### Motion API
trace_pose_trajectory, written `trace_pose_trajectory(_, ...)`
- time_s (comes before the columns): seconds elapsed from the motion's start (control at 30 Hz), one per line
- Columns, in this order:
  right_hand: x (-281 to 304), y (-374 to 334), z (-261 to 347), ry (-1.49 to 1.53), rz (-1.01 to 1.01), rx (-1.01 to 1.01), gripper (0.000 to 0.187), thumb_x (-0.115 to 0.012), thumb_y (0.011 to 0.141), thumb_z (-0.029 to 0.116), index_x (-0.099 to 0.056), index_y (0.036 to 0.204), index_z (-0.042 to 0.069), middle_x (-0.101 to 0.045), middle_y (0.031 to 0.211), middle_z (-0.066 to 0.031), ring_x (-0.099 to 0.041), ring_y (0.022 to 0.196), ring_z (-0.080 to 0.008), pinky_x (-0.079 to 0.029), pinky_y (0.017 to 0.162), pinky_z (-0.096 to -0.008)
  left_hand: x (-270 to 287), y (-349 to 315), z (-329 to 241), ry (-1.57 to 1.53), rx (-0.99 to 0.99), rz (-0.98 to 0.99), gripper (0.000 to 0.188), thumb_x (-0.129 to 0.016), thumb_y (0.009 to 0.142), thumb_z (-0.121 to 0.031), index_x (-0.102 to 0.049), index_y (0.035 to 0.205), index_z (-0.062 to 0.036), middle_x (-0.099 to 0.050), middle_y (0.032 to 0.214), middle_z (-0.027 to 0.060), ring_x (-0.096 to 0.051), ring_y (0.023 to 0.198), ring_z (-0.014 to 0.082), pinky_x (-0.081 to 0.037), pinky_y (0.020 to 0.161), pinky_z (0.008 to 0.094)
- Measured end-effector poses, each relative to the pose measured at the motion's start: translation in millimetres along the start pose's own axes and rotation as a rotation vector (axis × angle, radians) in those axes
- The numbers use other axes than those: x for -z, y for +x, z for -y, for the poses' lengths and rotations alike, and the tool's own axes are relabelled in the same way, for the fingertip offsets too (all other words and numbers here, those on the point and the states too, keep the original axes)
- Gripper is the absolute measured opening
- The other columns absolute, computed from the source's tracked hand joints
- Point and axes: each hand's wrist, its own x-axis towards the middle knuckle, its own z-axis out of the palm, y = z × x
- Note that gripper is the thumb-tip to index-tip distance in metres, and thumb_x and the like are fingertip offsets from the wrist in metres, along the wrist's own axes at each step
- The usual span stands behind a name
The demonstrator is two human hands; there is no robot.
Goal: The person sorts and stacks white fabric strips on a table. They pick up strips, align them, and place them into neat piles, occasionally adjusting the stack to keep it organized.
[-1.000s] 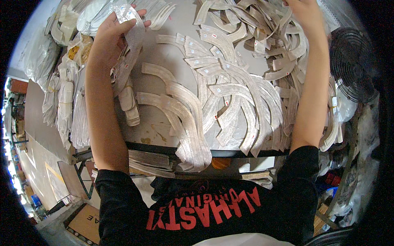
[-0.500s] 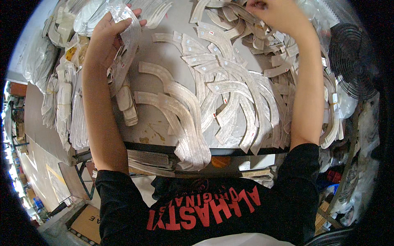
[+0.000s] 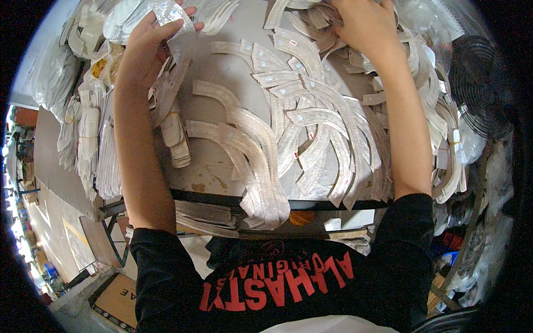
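At the far left, my left hand [image 3: 149, 44] is closed on a curved, shiny pale fabric strip [image 3: 179, 39], with the thumb across it near its upper end. The strip hangs down past the wrist. At the far right, my right hand [image 3: 365, 26] rests over a heap of similar strips [image 3: 319, 19]. Its fingertips point down among them and are mostly hidden, so any grip is unclear. Between my arms lies a fanned, overlapping spread of curved fabric strips [image 3: 316, 116] with small stickers. A layered bunch [image 3: 258, 166] hangs over the table's front edge.
Bundled strips [image 3: 88, 133] stand left of my left arm, beside clear plastic bags [image 3: 53, 75]. A small tied bundle [image 3: 175, 139] lies right of that arm. More strips [image 3: 444, 150] hang at the right, near a black fan [image 3: 482, 86]. The grey table [image 3: 208, 175] has a dark front edge.
My right hand has shifted left and turned, with its fingers now lower on the heap. My left hand keeps the strip almost in place. The view has shifted slightly.
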Motion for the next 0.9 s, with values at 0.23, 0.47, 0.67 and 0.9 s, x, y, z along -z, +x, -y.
trace_pose_trajectory(0.23,-1,-1,-5,0.088,-0.009,-0.026,0.02,-0.074,0.084,0.021,-0.081,0.1,0.012,-0.079,0.099,-0.0173,-0.077,0.1,-0.0378,-0.048,0.102,-0.0624,-1,-1,-1,0.016,-0.01,0.002,0.053,-0.066,0.103,-0.011,-0.046,0.149,0.0044,-0.063,0.149,0.0213,-0.072,0.123,0.0364,-0.059,0.107,0.0472)
trace_pose_trajectory(0.47,6,-1,-15,0.132,0.022,-0.04,0.017,-0.074,0.082,0.02,-0.082,0.095,0.014,-0.079,0.099,-0.0166,-0.076,0.101,-0.0379,-0.051,0.099,-0.0575,1,1,2,0.001,-0.031,0.029,0.053,-0.066,0.104,-0.012,-0.046,0.15,0.0049,-0.063,0.148,0.0217,-0.072,0.122,0.0351,-0.06,0.106,0.0461)
trace_pose_trajectory(0.67,8,2,-26,0.242,0.01,0.002,0.017,-0.073,0.08,0.016,-0.082,0.093,0.01,-0.078,0.098,-0.0196,-0.075,0.099,-0.0405,-0.056,0.092,-0.0532,7,1,1,-0.002,-0.03,0.041,0.051,-0.066,0.103,-0.01,-0.047,0.149,0.0044,-0.064,0.147,0.021,-0.072,0.121,0.0335,-0.06,0.106,0.0446)
trace_pose_trajectory(0.9,2,4,-40,0.141,0.028,-0.007,0.028,-0.076,0.089,0.017,-0.076,0.118,0.021,-0.079,0.099,-0.0069,-0.075,0.099,-0.0305,-0.048,0.093,-0.0593,6,3,7,0.031,-0.072,0.036,0.051,-0.069,0.101,-0.008,-0.05,0.147,0.0027,-0.069,0.141,0.019,-0.074,0.118,0.0321,-0.059,0.106,0.042)
